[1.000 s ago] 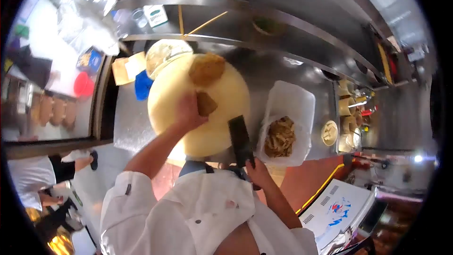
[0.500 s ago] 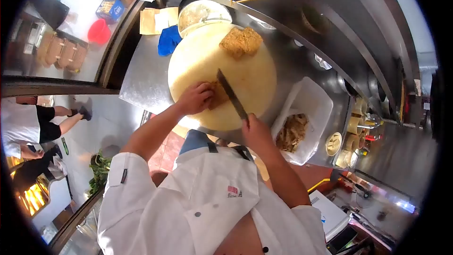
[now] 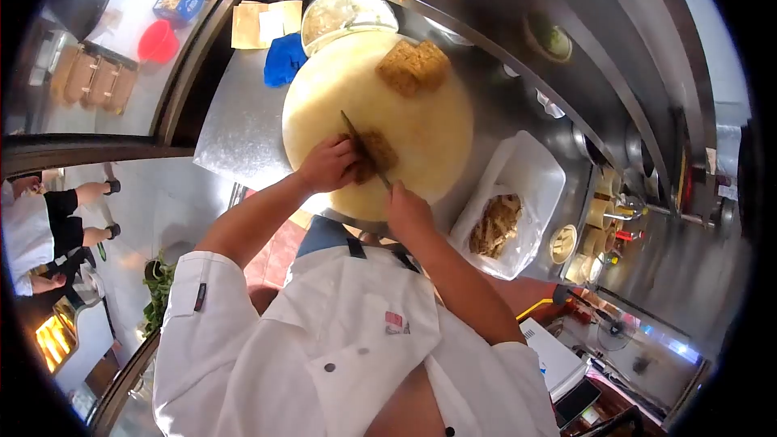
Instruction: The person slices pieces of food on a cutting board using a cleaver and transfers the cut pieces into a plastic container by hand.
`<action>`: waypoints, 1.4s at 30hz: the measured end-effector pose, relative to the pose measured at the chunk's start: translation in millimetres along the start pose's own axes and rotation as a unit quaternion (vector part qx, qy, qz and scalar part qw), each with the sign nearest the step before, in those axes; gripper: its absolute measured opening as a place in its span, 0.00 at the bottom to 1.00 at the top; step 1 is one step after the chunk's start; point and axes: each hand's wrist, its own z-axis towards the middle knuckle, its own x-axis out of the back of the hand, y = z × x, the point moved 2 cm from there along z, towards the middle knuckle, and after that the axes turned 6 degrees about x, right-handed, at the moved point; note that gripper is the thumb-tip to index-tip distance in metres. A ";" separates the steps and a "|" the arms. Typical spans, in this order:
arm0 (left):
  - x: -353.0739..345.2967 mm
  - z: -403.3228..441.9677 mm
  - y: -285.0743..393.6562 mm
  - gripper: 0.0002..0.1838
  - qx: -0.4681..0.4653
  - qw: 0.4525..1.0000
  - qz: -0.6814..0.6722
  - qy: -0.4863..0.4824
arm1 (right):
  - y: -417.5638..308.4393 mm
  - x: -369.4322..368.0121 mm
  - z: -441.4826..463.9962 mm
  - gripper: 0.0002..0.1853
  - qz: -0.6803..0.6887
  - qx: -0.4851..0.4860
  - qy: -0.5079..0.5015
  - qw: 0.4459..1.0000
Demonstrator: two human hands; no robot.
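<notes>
A round, pale cutting board (image 3: 437, 137) lies on the metal counter before me. In my right hand (image 3: 407, 209), fingers wrapped round its handle, is a kitchen knife (image 3: 366, 147); its blade lies across a brown slab of food (image 3: 379, 146), pointing up and left. The curled fingers of my left hand (image 3: 325, 165) hold the slab just left of the blade and hide part of it. How deep the edge sits in the slab I cannot tell. Farther back on the board rests a pile of similar golden-brown slabs (image 3: 413, 66), apart from both hands.
Behind the board stands a large round bowl (image 3: 348, 10) beside a blue cloth (image 3: 283, 59). To the right is a white plastic tub (image 3: 538, 186) with brown pieces inside, near a small bowl (image 3: 562, 244). Metal shelving curves along the right. Another person (image 3: 63, 222) is at far left.
The knife has moved left, from beside the slab to across it, along with my right hand. My left hand stays on the slab.
</notes>
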 end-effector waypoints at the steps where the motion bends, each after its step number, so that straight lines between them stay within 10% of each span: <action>1: 2.3 1.2 2.8 0.12 -0.002 1.000 0.000 0.001 | 5.8 -8.2 4.1 0.11 0.007 0.011 0.015 1.000; 10: 11.7 -11.3 -1.3 0.20 -0.011 0.998 0.046 -0.030 | 32.0 15.1 -14.5 0.13 0.033 0.007 0.063 0.997; 13: 25.4 -5.2 -4.7 0.37 0.076 0.984 0.021 -0.160 | 24.6 44.9 -45.5 0.13 0.073 -0.028 0.079 0.994; 15: 20.8 20.7 -14.2 0.58 -0.018 0.974 0.071 -0.215 | 26.0 48.0 -55.4 0.12 0.096 -0.049 0.078 0.991; 19: 0.1 76.4 -23.9 0.69 -0.146 0.934 0.125 -0.301 | 34.4 32.9 -72.5 0.14 0.143 -0.091 0.133 0.977; 26: -13.2 93.8 -0.8 0.66 -0.084 0.914 0.089 -0.386 | 64.4 -8.5 -93.8 0.15 0.172 -0.151 0.156 0.961; 31: -3.6 31.8 39.4 0.59 0.264 0.954 0.061 -0.126 | 55.9 -4.8 -79.6 0.15 0.160 -0.151 0.130 0.967; 42: 14.2 -9.4 2.0 0.55 0.143 0.976 0.032 -0.161 | 19.6 5.6 -29.7 0.17 0.035 -0.053 0.046 0.997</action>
